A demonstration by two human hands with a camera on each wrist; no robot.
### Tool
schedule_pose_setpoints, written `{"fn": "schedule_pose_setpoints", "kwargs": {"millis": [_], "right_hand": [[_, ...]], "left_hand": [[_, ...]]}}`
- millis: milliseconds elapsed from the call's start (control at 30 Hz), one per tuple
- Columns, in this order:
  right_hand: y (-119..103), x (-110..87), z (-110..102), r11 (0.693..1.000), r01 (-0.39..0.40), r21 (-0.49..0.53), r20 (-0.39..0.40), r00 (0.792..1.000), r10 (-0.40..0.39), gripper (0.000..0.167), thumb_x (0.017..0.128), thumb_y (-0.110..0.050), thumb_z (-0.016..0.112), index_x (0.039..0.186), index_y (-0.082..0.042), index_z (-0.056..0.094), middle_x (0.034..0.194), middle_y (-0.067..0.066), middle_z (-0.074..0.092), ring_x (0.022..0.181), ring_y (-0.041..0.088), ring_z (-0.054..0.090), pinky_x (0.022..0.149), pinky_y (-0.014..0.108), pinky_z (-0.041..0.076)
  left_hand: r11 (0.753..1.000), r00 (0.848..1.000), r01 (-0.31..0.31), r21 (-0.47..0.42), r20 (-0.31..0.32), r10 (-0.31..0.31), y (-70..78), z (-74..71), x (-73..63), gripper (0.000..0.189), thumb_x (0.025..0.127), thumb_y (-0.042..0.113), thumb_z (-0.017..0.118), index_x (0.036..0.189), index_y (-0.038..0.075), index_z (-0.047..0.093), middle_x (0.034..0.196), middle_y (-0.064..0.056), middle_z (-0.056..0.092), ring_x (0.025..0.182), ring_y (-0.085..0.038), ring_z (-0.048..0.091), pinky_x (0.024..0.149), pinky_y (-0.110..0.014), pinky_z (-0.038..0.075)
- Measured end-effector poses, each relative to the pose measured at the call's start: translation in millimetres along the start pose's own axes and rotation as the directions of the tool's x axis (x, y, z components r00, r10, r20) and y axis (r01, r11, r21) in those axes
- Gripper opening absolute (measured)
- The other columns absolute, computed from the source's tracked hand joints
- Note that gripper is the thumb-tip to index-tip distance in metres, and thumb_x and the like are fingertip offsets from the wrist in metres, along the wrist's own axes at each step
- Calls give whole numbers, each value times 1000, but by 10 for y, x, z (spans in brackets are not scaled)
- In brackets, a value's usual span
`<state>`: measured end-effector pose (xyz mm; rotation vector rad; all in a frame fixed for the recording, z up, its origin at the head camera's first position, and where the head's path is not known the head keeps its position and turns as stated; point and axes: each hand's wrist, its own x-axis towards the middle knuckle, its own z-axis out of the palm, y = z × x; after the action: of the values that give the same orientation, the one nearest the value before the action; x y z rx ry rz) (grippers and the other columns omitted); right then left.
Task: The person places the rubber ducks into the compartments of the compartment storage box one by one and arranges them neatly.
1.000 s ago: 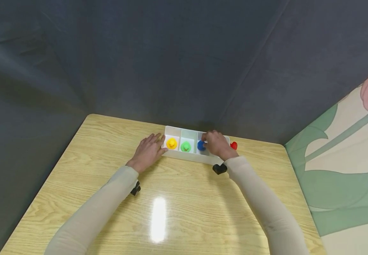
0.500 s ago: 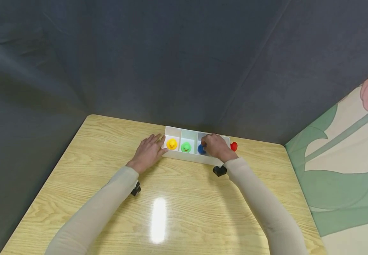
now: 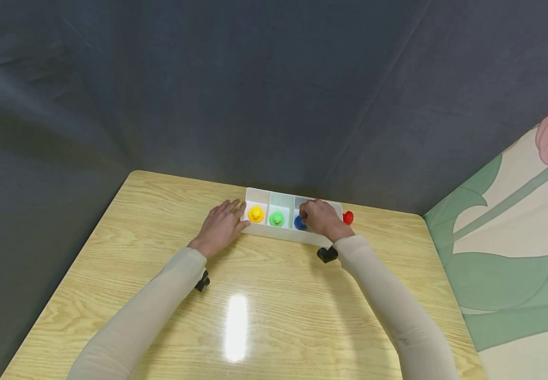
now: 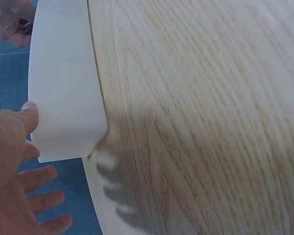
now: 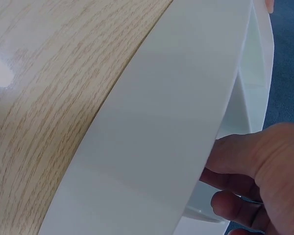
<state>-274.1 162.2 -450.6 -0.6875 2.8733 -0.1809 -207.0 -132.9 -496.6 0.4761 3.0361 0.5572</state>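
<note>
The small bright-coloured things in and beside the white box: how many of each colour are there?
Yellow: 1, the yellow duck in the white box
Green: 1, the green duck in the next compartment
Blue: 1, the blue thing, partly hidden by the right hand
Red: 1, the red thing beyond the box's right end
Total: 4 in view

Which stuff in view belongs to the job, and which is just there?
Job, I'd judge:
white divided tray
yellow duck and green duck, in it
blue toy, under the right hand
left hand, touching the tray's left end
red toy, past the right end: probably, though untouched

Just there:
dark curtain
flower-print cloth
table, only a support
</note>
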Motion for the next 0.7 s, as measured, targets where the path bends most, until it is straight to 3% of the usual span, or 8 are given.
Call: {"fn": "schedule_pose_setpoints", "kwargs": {"millis": [200, 467, 700], "right_hand": [[15, -4, -37, 1000, -2, 16, -6, 1000, 2, 15, 97, -11, 76, 108, -2, 79, 106, 13, 78, 89, 27, 65, 91, 45, 61], [60, -51, -219, 996, 16, 88, -78, 997, -9, 25, 98, -11, 75, 119, 1, 78, 118, 18, 78, 108, 35, 71, 101, 52, 60], [148, -111, -314, 996, 15, 87, -104, 995, -6, 28, 98, -11, 75, 123, 2, 76, 121, 20, 77, 112, 37, 72, 101, 54, 59]], "left_hand": [[1000, 1000, -3, -3, 2, 3, 9, -8, -2, 67, 113, 47, 49, 165, 6, 39, 172, -21, 38, 158, -47, 37, 128, -63, 36], [1000, 1000, 3, 3, 9, -3, 8, -21, 11, 67, 113, 46, 49, 165, 6, 38, 173, -21, 36, 159, -47, 36, 128, -64, 35], [1000, 1000, 2, 6, 17, -2, 16, -10, 13, 67, 113, 47, 49, 165, 6, 38, 173, -21, 36, 159, -47, 36, 128, -63, 35]]}}
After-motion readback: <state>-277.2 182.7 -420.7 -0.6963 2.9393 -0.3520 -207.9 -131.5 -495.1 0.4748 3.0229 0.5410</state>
